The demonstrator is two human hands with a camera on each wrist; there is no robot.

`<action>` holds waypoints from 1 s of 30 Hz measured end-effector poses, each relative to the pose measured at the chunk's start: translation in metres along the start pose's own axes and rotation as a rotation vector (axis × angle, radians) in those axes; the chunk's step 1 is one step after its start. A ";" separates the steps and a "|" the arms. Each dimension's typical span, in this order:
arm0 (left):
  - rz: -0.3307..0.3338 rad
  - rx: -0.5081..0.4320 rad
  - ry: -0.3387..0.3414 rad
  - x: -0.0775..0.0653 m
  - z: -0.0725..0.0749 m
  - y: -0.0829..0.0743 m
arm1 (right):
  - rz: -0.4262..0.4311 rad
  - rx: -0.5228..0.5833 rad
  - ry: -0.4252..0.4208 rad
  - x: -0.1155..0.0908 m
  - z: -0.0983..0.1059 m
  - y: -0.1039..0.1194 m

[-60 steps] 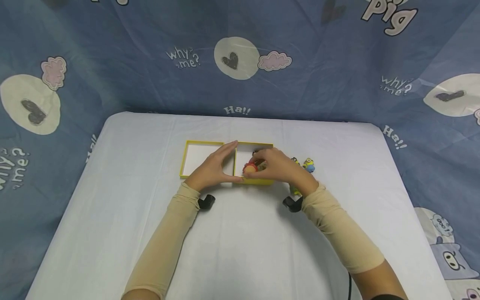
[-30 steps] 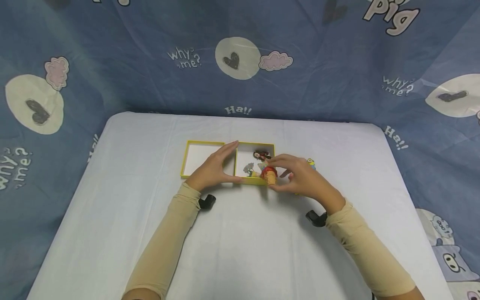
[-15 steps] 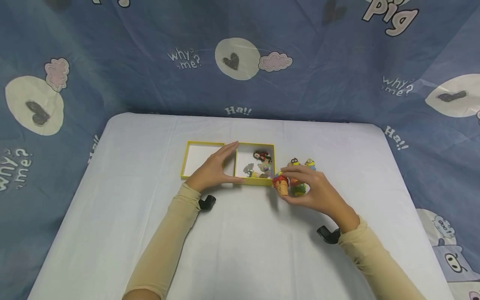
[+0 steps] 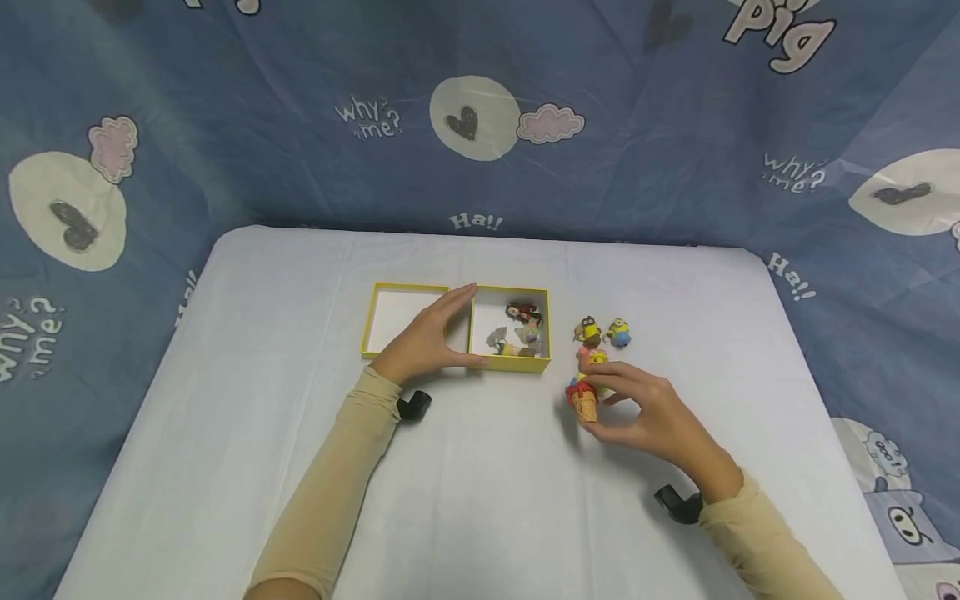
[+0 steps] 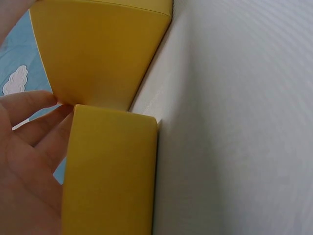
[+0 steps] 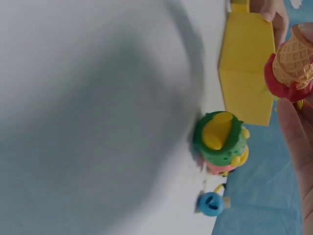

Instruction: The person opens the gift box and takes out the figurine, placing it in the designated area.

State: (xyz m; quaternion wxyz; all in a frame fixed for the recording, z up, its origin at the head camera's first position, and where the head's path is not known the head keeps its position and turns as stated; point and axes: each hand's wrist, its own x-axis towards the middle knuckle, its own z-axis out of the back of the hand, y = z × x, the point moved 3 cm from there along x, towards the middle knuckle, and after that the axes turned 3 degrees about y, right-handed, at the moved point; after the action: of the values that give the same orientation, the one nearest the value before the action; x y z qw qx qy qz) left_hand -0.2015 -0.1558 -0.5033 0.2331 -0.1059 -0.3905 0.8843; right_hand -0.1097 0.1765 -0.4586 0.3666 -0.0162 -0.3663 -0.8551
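In the head view, my right hand [image 4: 648,412] pinches an ice-cream cone figurine [image 4: 584,403] between thumb and fingers. The toy has a tan waffle cone and red drips; in the right wrist view its cone [image 6: 293,61] points up. My left hand [image 4: 427,337] spans the left end of a yellow-edged box [image 4: 513,364], thumb at its front and fingers at its back, gripping it. Inside that box lie several small figurines, one dark-haired doll [image 4: 524,312] among them. Right of it stand small yellow figures [image 4: 589,330], partly hidden by my right fingers.
The shallow yellow-rimmed box lid [image 4: 367,321] lies left of the box, partly under my left hand. A blue-and-yellow figure [image 4: 619,333] stands farthest right. A green-and-yellow toy [image 6: 220,138] shows in the right wrist view. A white cloth [image 4: 480,517] covers the table.
My right hand has lifted the ice-cream cone figurine out of the box and carried it right and nearer to me, beside the other figures. My left hand has stayed at the box.
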 end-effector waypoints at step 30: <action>0.003 0.004 0.000 0.000 0.000 -0.001 | -0.070 -0.070 0.026 -0.049 -0.018 -0.018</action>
State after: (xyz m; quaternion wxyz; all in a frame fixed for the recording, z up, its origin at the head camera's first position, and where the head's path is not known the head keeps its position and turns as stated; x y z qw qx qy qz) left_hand -0.2009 -0.1552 -0.5030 0.2321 -0.1059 -0.3885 0.8854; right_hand -0.0812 0.2037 -0.4973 0.3404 -0.0050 -0.3318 -0.8798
